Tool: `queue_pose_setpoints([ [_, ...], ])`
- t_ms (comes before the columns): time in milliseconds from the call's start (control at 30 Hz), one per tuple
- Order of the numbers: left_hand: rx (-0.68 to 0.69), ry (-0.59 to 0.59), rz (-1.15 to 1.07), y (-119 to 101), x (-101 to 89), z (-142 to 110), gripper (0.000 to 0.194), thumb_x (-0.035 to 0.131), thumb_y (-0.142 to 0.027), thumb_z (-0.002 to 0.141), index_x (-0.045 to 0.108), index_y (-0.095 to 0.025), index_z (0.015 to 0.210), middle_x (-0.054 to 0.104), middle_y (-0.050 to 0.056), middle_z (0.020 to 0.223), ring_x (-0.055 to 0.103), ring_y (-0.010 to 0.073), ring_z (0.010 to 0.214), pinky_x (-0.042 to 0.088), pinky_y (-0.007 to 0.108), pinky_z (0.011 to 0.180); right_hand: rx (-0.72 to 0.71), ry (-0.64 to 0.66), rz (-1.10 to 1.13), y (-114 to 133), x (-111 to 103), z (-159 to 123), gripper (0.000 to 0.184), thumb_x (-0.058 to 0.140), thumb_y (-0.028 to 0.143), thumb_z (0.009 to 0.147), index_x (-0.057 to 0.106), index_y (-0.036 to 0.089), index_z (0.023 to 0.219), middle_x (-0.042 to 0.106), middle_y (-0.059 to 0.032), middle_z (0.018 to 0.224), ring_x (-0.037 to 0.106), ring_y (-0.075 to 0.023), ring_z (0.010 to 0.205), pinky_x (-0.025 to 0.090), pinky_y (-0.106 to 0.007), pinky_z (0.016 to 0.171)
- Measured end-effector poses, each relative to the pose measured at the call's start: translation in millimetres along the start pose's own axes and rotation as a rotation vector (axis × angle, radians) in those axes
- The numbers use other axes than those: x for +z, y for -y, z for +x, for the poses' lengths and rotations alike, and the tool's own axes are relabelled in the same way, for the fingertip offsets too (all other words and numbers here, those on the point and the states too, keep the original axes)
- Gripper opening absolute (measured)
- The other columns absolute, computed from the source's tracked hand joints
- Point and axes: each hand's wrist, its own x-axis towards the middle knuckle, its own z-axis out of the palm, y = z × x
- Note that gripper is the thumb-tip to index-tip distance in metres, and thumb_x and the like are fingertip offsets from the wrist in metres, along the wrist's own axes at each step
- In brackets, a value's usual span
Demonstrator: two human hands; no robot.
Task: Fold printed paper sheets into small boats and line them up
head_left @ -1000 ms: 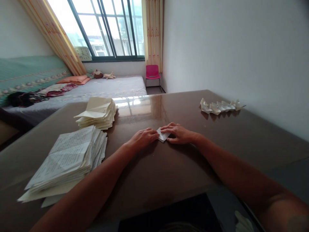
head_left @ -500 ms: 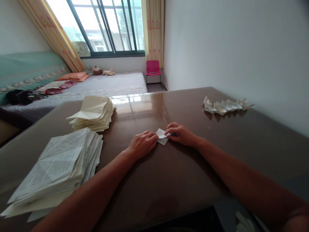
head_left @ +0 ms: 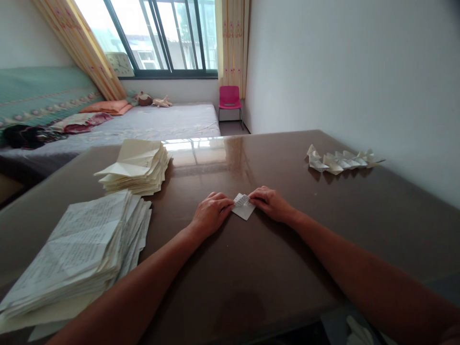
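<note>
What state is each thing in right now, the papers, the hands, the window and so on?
Small paper: folded, flat on the table
Left hand: fingers at the paper's left corner
Right hand: fingers at its right corner
Printed sheets: stacked, creased
Yellowish sheets: stacked, top one partly raised
Folded paper pieces: standing in a row
Curtains: drawn aside
Chair: unoccupied

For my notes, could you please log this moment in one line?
left hand: folded paper, left corner; right hand: its right corner; table: cream stack, white stack
</note>
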Motion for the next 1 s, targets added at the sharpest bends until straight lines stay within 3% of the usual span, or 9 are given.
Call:
queue_pose_setpoints([
  [133,-0.102,-0.021,-0.121,1.0,2.4,2.4,0.025,0.054,-0.031,0.088,0.065,-0.027,0.110,0.067,-0.001,0.085,0.058,0.0148,0.079,0.049,0.028,0.073,0.158,-0.049,-0.010,2.9,4.6,3.3,0.014,0.054,0.032,0.089,0.059,0.021,0.095,0.067,-0.0031,0.086,0.059,-0.0173,0.081,0.045,-0.029,0.073],
  [300,-0.179,0.002,-0.154,-2.9,3.9,5.0,0.027,0.054,-0.031,0.087,0.064,-0.027,0.111,0.066,-0.002,0.081,0.058,0.0148,0.076,0.046,0.027,0.069,0.232,-0.055,-0.075,4.8,7.7,5.9,0.015,0.055,0.036,0.087,0.056,0.022,0.088,0.065,-0.0018,0.082,0.058,-0.0156,0.074,0.041,-0.026,0.067],
  [433,-0.233,0.039,-0.111,-8.9,2.3,7.3,0.028,0.050,-0.029,0.088,0.062,-0.028,0.114,0.065,-0.002,0.082,0.057,0.0156,0.079,0.044,0.027,0.071,0.228,-0.075,-0.127,5.0,10.9,7.4,0.016,0.056,0.037,0.087,0.059,0.022,0.084,0.064,-0.0007,0.077,0.056,-0.0142,0.071,0.039,-0.025,0.066],
  [700,-0.225,0.100,0.049,-18.6,0.1,7.1,0.032,0.041,-0.032,0.093,0.062,-0.037,0.117,0.060,0.001,0.089,0.056,0.0173,0.086,0.043,0.027,0.073,0.203,-0.098,-0.166,8.5,13.2,8.6,0.014,0.059,0.035,0.086,0.061,0.022,0.081,0.064,0.0012,0.076,0.053,-0.0122,0.068,0.035,-0.023,0.061],
  [1000,-0.208,0.140,0.167,-22.2,1.4,5.0,0.033,0.041,-0.028,0.093,0.062,-0.038,0.117,0.058,0.003,0.093,0.053,0.0180,0.090,0.044,0.028,0.074,0.190,-0.095,-0.211,9.2,13.8,9.0,0.012,0.059,0.032,0.086,0.061,0.021,0.082,0.063,0.0005,0.079,0.053,-0.0120,0.069,0.034,-0.024,0.063],
])
